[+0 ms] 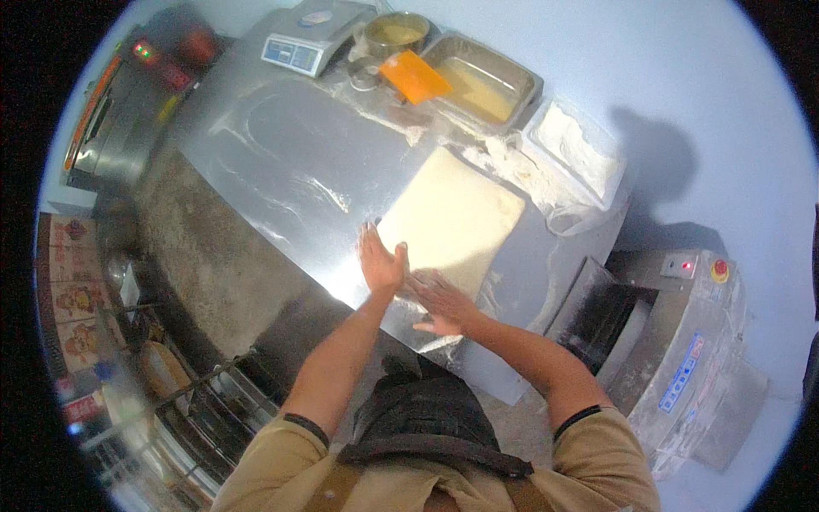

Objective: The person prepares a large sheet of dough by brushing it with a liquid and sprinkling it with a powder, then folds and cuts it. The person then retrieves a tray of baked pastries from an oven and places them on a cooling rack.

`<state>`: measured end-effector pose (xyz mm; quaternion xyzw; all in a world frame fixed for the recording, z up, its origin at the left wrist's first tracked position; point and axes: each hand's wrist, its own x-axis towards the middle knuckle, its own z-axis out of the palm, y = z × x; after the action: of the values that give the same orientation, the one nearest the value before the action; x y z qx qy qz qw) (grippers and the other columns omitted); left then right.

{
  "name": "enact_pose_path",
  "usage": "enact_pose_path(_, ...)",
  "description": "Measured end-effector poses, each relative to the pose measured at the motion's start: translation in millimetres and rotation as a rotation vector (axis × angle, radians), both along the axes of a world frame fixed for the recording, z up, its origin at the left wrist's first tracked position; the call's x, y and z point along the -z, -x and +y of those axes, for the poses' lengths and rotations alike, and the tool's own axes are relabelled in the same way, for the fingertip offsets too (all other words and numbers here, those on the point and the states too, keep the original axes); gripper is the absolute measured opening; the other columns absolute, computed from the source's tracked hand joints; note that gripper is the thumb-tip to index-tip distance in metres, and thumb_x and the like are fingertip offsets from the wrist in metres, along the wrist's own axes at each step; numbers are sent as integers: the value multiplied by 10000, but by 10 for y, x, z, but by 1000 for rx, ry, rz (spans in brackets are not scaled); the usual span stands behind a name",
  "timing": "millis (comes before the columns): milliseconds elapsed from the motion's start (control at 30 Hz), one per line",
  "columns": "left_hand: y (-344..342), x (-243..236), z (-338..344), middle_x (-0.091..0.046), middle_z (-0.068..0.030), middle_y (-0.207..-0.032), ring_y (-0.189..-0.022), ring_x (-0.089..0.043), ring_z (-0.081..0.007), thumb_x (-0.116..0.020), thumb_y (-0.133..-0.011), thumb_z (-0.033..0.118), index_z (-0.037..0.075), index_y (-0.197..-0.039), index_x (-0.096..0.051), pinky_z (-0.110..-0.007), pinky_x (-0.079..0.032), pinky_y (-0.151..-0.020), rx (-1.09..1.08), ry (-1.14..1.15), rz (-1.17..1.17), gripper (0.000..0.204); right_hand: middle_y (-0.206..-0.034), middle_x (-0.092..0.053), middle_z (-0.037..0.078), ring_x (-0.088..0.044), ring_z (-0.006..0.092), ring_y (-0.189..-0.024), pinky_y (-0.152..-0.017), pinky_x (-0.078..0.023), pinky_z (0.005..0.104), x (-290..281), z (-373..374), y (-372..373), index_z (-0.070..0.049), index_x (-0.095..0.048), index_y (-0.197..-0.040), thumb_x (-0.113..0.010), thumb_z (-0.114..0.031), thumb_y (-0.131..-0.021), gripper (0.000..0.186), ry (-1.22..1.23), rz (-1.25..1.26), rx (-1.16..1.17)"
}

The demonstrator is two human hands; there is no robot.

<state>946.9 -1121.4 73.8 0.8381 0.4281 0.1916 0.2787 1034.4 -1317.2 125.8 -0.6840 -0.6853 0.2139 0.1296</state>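
A flat, pale sheet of dough [456, 209] lies on the floured metal table [294, 145] in front of me. At the sheet's near left edge is my left hand [381, 263], its fingers stretched out and pointing away from me. My right hand [439, 300] lies at the near edge of the dough, fingers extended toward the left hand and the thumb apart. The two hands meet or nearly meet at the dough's near left corner. Neither holds anything that I can see.
Along the table's back stand a digital scale [309, 38], a metal bowl [397, 31], an orange scraper [415, 77], a metal tray [529, 85] and a flour tub [580, 154]. A floury machine [674, 341] with a red button is at right, a rack [205, 375] at lower left.
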Motion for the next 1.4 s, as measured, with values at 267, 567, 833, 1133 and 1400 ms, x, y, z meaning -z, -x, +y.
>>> enact_pose_path(267,150,6,-321,-335,-377,-1685,-1601,-273,-544,-689,-922,494,-117,-1659,-265,-612,-199,-1331,-51,-36,22,1047,-1748,-360,198,-329,383,-1623,-1321,-293,511,-307,1432,-1955,-11,-371,-1675,-688,-501,-1021,877,-172,-66,327)
enact_pose_path(567,55,-128,-229,-341,-376,-1683,-1604,-271,-545,-666,-906,428,-119,-1666,-243,-608,-189,-1337,-41,-75,55,1028,-1754,-344,221,-308,390,-1633,-1343,-255,494,27,1656,-2469,-35,-370,-1685,-677,-563,-1006,914,-18,38,195)
enact_pose_path(833,171,-72,-202,-292,-389,-1706,-1613,-243,-557,-680,-896,357,-127,-1675,-211,-606,-185,-1342,45,-75,113,1030,-1736,-377,226,-361,419,-1601,-1349,-229,525,47,920,-2526,-71,-333,-1710,-682,-575,-1001,937,2,53,261)
enact_pose_path(1133,-37,-286,-1017,-254,-302,-1770,-1655,-212,-474,-744,-890,558,-24,-1684,-315,-697,-111,-1314,811,259,296,1073,-1700,-452,202,-437,418,-1555,-1327,-235,585,50,379,-2520,-175,-397,-1700,-695,-627,-969,909,84,-83,450)
enact_pose_path(1400,-117,32,-1309,-259,-300,-1768,-1276,-691,-424,-594,-1077,273,98,-1707,-318,-565,-182,-1357,1085,-1,83,709,-1599,-546,251,-541,447,-1450,-1206,-429,582,72,242,-2402,-115,-547,-1601,-710,-445,-998,707,-133,-117,666)
